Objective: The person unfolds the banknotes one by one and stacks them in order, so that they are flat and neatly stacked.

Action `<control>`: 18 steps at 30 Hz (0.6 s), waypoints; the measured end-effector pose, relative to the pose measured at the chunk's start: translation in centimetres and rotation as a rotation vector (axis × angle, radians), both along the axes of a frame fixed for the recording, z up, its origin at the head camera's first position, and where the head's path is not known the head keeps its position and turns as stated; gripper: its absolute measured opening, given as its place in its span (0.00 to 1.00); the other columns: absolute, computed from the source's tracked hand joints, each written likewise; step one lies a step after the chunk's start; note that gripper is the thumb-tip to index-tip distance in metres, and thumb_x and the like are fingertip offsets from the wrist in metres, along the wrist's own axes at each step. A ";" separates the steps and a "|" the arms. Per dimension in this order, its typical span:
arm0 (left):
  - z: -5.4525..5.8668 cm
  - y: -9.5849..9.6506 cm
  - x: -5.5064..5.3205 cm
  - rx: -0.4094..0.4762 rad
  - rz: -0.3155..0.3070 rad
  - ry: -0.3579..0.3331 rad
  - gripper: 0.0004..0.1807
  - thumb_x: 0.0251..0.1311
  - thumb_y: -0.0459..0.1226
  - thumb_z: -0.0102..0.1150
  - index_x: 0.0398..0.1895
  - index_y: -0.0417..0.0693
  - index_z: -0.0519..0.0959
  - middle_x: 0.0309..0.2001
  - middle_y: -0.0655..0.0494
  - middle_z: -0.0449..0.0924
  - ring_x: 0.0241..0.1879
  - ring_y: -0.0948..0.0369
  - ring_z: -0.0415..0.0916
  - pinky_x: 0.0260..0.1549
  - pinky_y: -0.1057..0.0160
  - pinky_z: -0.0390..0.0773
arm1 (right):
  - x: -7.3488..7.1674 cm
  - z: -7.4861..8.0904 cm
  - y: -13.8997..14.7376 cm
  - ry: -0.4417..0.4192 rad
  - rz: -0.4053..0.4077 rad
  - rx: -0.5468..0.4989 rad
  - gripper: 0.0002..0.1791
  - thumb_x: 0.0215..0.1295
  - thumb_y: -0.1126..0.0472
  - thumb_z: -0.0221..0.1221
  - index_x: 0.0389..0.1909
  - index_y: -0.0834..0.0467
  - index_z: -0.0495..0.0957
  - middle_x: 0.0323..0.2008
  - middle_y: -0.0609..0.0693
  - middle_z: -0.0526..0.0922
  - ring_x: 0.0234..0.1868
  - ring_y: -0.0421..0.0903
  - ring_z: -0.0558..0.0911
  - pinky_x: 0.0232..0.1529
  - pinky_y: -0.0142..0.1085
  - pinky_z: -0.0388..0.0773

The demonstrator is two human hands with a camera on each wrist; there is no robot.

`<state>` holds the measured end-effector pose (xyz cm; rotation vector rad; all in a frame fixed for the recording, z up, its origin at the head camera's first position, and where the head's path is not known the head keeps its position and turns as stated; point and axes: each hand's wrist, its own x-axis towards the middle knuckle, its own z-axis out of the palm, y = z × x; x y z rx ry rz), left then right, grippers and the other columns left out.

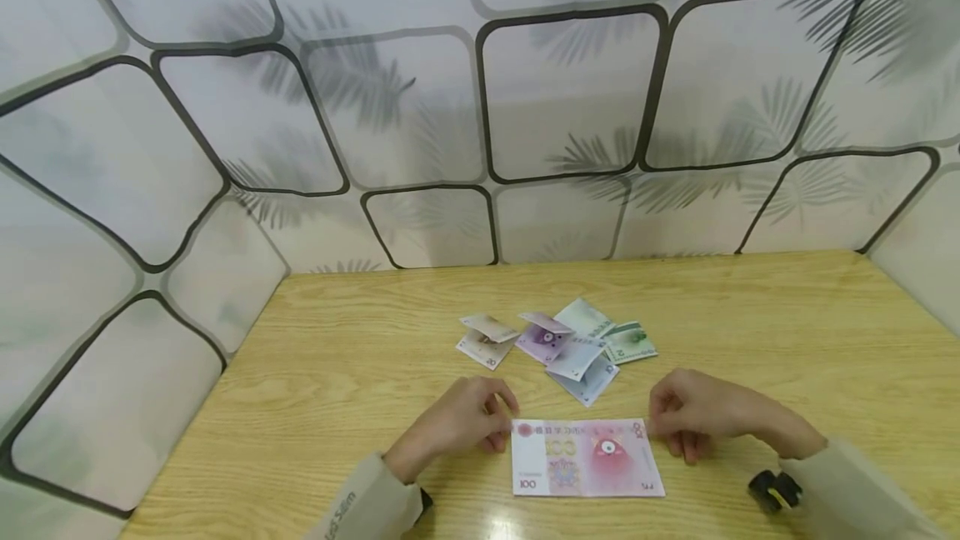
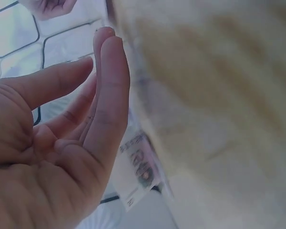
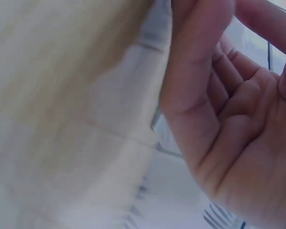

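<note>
The left hand (image 1: 467,419) has its fingers loosely bent, beside the left edge of the pink banknote (image 1: 562,465). The right hand (image 1: 701,415), similarly relaxed, is by the opposite edge; whether its fingertips touch, I cannot tell. Beyond both hands' fingers lie folded banknotes (image 1: 579,357).

Booth-like setting, kind of room unclear: wood-grain table (image 1: 360,332) with leaf-patterned backdrop (image 1: 562,107) on three sides.
</note>
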<state>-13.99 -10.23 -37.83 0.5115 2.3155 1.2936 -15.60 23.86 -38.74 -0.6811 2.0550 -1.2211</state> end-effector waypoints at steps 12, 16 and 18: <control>3.0 -1.0 -2.8 -0.001 -0.015 0.188 0.08 0.69 0.26 0.55 0.47 0.30 0.80 0.31 0.43 0.83 0.31 0.45 0.83 0.32 0.49 0.85 | -2.1 2.5 1.4 0.244 -0.189 0.095 0.04 0.70 0.68 0.58 0.36 0.66 0.79 0.25 0.50 0.80 0.23 0.43 0.78 0.23 0.35 0.80; 3.9 -0.9 -3.8 0.007 0.007 0.207 0.08 0.70 0.26 0.56 0.48 0.31 0.80 0.31 0.42 0.83 0.33 0.42 0.83 0.35 0.46 0.85 | -2.5 3.1 1.4 0.295 -0.278 0.110 0.06 0.71 0.67 0.59 0.40 0.67 0.78 0.27 0.51 0.81 0.27 0.47 0.80 0.26 0.37 0.82; 4.3 -0.8 -4.3 0.015 0.017 0.210 0.08 0.70 0.26 0.56 0.48 0.31 0.80 0.31 0.43 0.83 0.33 0.42 0.83 0.36 0.47 0.85 | -2.8 3.3 1.4 0.319 -0.326 0.118 0.07 0.72 0.66 0.59 0.42 0.68 0.78 0.29 0.52 0.82 0.29 0.49 0.82 0.28 0.38 0.83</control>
